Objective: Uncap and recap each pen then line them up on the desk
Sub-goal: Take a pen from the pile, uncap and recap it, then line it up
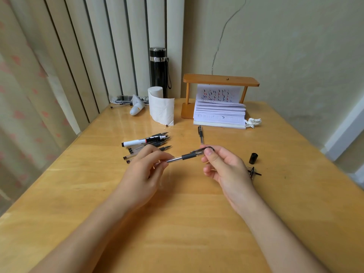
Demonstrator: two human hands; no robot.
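Wooden desk (177, 223) filled most of the view, curtain and blinds at far left. At the back left edge lay a white tube-like item (136, 107) beside some packaged pens, hard to make out. Just right of it a toilet paper roll (160, 107) stood upright, black flask (158, 70) behind it against the wall.

Mid-left on the desk: pile of pens (146, 145), uncapped tips pointing right, with a white marker (143, 141) lying across the top. Left hand (143, 172) was just in front of the pile, fingers closed around the clear barrel end of a gel pen (183, 157). Pen was held above the desk, roughly level, between both hands. Right hand (224, 168) pinched the cap (202, 151) at the pen's tip end, thumb and forefinger closed on it; cap looked seated or nearly seated, couldn't tell which.

Beyond the hands one capped pen (200, 134) lay alone, pointing away. Behind that, a wooden stand (220, 80) with an open notebook (219, 113) under it, crumpled tissue (253, 122) at its right corner. Right of the right hand: a black marker cap (253, 158) standing upright, and loose clear caps (253, 172) partly hidden by the wrist.
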